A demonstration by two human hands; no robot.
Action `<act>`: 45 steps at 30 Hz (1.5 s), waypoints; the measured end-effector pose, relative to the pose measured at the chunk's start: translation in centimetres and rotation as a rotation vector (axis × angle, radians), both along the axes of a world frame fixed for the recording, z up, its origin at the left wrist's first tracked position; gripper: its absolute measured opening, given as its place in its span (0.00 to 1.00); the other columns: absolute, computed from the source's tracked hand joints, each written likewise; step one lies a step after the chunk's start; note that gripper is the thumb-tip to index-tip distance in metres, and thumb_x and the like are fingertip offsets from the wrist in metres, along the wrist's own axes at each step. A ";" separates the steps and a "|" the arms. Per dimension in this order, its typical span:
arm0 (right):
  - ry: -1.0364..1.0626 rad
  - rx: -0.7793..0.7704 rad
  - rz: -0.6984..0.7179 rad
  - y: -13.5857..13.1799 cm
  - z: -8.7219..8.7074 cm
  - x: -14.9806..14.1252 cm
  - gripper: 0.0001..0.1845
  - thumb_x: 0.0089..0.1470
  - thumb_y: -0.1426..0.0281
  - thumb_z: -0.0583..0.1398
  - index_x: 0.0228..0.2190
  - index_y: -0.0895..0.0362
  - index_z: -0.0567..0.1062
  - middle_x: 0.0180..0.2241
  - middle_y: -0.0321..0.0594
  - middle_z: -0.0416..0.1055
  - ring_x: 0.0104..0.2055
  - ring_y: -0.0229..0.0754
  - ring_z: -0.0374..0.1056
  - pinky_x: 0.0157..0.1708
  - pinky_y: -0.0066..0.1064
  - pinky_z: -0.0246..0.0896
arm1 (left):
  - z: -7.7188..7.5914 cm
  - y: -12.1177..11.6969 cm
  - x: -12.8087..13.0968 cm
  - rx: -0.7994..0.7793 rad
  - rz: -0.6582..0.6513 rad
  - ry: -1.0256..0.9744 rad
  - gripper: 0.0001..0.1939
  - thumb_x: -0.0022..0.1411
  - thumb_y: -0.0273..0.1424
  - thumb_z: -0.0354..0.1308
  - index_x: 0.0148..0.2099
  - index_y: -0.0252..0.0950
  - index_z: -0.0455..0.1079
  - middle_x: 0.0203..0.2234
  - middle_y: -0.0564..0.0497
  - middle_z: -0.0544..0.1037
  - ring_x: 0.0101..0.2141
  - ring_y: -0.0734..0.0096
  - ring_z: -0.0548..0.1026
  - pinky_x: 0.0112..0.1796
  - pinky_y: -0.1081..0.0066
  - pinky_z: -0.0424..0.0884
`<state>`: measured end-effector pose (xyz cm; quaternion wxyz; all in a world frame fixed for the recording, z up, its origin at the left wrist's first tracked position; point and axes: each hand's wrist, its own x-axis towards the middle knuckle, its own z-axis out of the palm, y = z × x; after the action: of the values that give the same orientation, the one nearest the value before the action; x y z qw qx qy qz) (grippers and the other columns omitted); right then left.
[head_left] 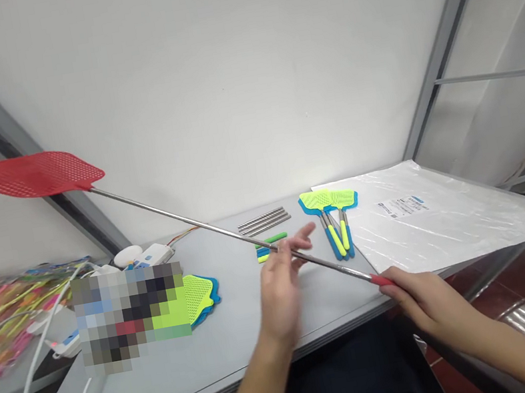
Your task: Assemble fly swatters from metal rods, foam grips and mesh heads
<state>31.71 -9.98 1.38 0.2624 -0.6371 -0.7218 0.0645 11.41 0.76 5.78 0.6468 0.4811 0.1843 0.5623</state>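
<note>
Flyswatter [185,219] was held aslant above the desk [237,343], its red handle [380,280] clamped in the right hand [420,297] near the desk's front edge. The shaft [325,262] was met by the outstretched left hand [279,292]; whether pinched could not be told. Firm gripping and light shaft support were judged best. Shorter swatters [345,236] were laid towards the desk's back.
</note>
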 end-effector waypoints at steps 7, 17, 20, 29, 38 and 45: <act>-0.010 0.021 0.070 0.2 -0.3 2.0 0.14 0.66 0.64 0.48 0.35 0.53 0.71 0.24 0.37 0.71 0.25 0.40 0.68 0.26 0.30 0.56 | 4.1 6.6 -9.5 -0.119 0.453 -0.382 0.22 0.72 0.40 0.43 0.30 0.38 0.69 0.35 0.51 0.80 0.29 0.73 0.75 0.36 0.67 0.72; 0.002 -0.019 -0.010 -0.3 0.0 1.9 0.14 0.66 0.63 0.47 0.31 0.52 0.66 0.22 0.33 0.67 0.22 0.40 0.64 0.25 0.30 0.54 | 1.6 2.0 -2.9 -0.032 0.049 0.024 0.15 0.68 0.41 0.53 0.39 0.36 0.74 0.48 0.40 0.78 0.54 0.56 0.71 0.46 0.62 0.69; -0.001 -0.029 -0.013 -0.5 -0.1 3.0 0.13 0.66 0.63 0.48 0.35 0.51 0.69 0.24 0.34 0.70 0.24 0.40 0.66 0.27 0.30 0.56 | 2.9 4.1 -6.4 -0.153 0.081 -0.142 0.16 0.67 0.43 0.53 0.44 0.38 0.75 0.51 0.42 0.76 0.47 0.59 0.75 0.43 0.63 0.73; -0.052 0.060 0.139 0.0 -0.6 1.6 0.14 0.65 0.64 0.50 0.38 0.52 0.74 0.29 0.40 0.76 0.28 0.41 0.72 0.28 0.30 0.63 | 2.9 6.1 -8.5 -0.261 0.529 -0.364 0.21 0.68 0.49 0.45 0.41 0.44 0.74 0.56 0.49 0.72 0.53 0.59 0.72 0.50 0.55 0.69; -0.091 0.097 0.140 0.1 -0.6 1.4 0.12 0.65 0.67 0.49 0.35 0.53 0.71 0.24 0.37 0.73 0.25 0.40 0.70 0.26 0.29 0.58 | 1.9 4.0 -5.0 -0.011 0.682 -0.392 0.18 0.70 0.47 0.45 0.50 0.51 0.73 0.58 0.57 0.71 0.60 0.64 0.64 0.56 0.61 0.58; -0.041 -0.001 0.122 0.0 -1.3 -0.6 0.12 0.66 0.66 0.48 0.30 0.52 0.64 0.21 0.32 0.68 0.22 0.38 0.64 0.24 0.29 0.53 | 1.2 -1.7 -0.1 -0.065 0.457 -0.332 0.20 0.71 0.46 0.45 0.59 0.48 0.67 0.55 0.50 0.74 0.59 0.62 0.67 0.51 0.64 0.65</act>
<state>31.15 -10.00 0.10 0.2429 -0.5935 -0.7643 0.0678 11.33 -0.96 6.93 0.5398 0.3075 0.1977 0.7583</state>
